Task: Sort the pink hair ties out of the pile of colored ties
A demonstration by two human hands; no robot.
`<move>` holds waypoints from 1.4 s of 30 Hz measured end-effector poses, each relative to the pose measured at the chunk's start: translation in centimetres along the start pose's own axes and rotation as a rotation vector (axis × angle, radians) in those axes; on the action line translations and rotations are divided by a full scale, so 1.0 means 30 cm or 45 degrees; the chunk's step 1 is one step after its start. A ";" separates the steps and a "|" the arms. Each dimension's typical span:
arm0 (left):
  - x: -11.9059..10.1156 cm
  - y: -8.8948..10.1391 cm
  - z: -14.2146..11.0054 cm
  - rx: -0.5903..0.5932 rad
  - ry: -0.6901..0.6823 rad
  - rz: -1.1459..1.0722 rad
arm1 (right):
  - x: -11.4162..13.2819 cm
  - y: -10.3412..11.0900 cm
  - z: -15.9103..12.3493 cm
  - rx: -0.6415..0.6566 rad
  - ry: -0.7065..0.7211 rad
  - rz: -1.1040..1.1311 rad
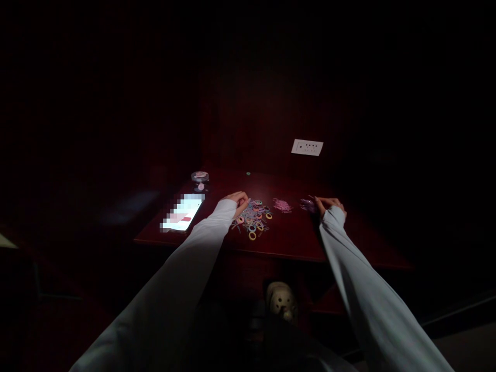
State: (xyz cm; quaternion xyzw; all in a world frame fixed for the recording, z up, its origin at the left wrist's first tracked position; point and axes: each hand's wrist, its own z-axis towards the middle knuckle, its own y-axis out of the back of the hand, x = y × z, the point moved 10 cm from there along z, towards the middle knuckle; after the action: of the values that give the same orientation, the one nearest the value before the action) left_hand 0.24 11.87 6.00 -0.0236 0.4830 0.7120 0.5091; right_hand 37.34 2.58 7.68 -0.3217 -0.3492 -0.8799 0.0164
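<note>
Pinching left hand together at mixed pile; holding right hand at purple pile, can't tell grip; spacing pink pile between, likely avoiding mixing.

The tabletop is deep, dark red. On it, the mixed pile mingles yellow, peach-pink, blue-green and lilac, with a yellow ring at its near edge. Right of that, the middle pile is pink, and the far-right pile is purple. The small ring at the far side is green. At left, the jar shows pink patches, and the phone screen glows pale blue-white with a red patch. The wall socket is white with dark dots, both sleeves plain pale grey, and the shoe beige, dotted with dark round spots.
</note>
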 end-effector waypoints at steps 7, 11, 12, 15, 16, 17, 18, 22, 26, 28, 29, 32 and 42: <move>-0.015 0.002 -0.012 0.043 0.007 0.013 | -0.030 0.015 -0.003 0.095 -0.103 -0.146; -0.014 -0.003 -0.012 0.071 0.025 0.005 | -0.011 -0.002 -0.002 0.114 -0.017 -0.101; -0.013 -0.004 -0.012 0.074 0.031 0.005 | -0.012 -0.004 0.000 0.106 -0.007 -0.095; -0.016 -0.001 -0.012 0.070 0.032 0.004 | -0.020 -0.011 0.005 0.091 0.006 -0.097; -0.018 0.002 -0.013 0.065 0.029 0.003 | -0.022 -0.014 0.007 0.088 0.007 -0.102; -0.020 0.003 -0.014 0.062 0.025 0.001 | -0.022 -0.016 0.008 0.086 0.005 -0.106; -0.021 0.004 -0.015 0.061 0.023 -0.002 | -0.023 -0.018 0.008 0.085 0.001 -0.109; -0.018 0.004 -0.017 0.068 0.029 -0.003 | -0.020 -0.023 0.008 0.095 -0.014 -0.101; -0.019 0.006 -0.016 0.064 0.042 0.008 | -0.012 -0.033 0.011 0.132 0.034 -0.065; -0.022 0.004 -0.016 0.067 0.048 0.017 | -0.003 -0.044 0.013 0.163 0.102 -0.022; -0.024 0.005 -0.016 0.066 0.054 0.022 | 0.004 -0.051 0.014 0.181 0.145 0.005; -0.026 0.007 -0.017 0.056 0.072 0.028 | 0.019 -0.071 0.013 0.227 0.252 0.072; -0.009 -0.002 -0.019 0.071 0.083 -0.019 | 0.022 -0.090 0.008 0.260 0.302 0.059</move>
State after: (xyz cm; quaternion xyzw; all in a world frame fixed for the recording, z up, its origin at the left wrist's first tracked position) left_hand 0.15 11.28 5.80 -0.0362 0.5190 0.6932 0.4988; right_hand 36.27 4.92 6.55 -0.2200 -0.4251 -0.8710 0.1105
